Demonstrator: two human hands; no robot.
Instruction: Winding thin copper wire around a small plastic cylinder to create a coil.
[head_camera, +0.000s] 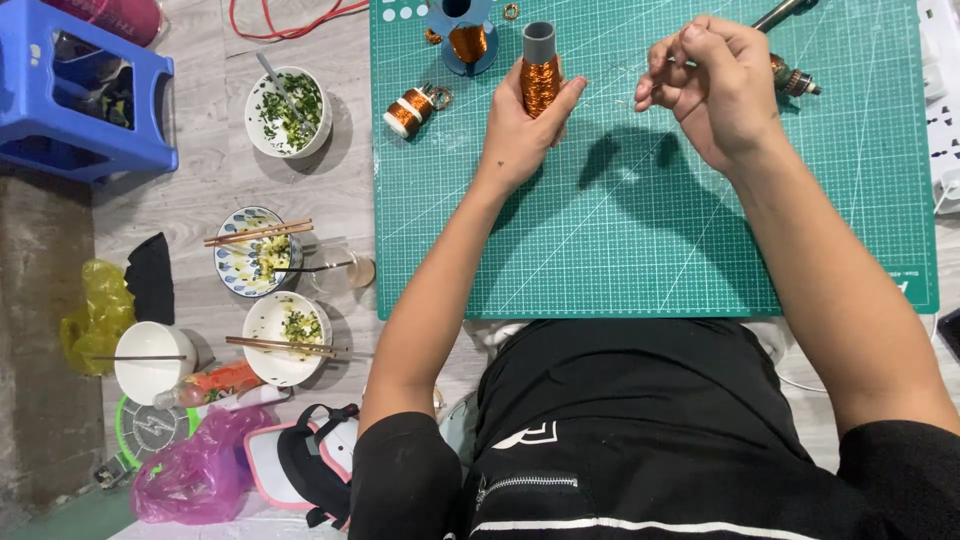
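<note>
- The left hand (520, 125) wraps a grey tube wound with copper wire (539, 75); its fingers (566, 98) curl round the right side of the winding and the thumb presses the left side, so the tube stands upright out of the fist, its bare grey end above the fingertips.
- The right hand (715, 85) is raised just to the right of the tube, apart from it, fingers bent inward and pressed to the thumb in a pinch; what they nip is too thin to make out.
- Both hands hover over a green cutting mat (650, 230) with a printed grid.
- On the mat to the left of the held tube lies a small copper-wire spool (407, 108) on its side; above it stands a blue-based spool (467, 38) with a copper winding.
- Behind the right hand a metal tool (790, 70) shows only in part.
- Off the mat, on the floor to the left, stand bowls with food and chopsticks (268, 232), a blue plastic stool (85, 95), and pink and yellow plastic bags.
</note>
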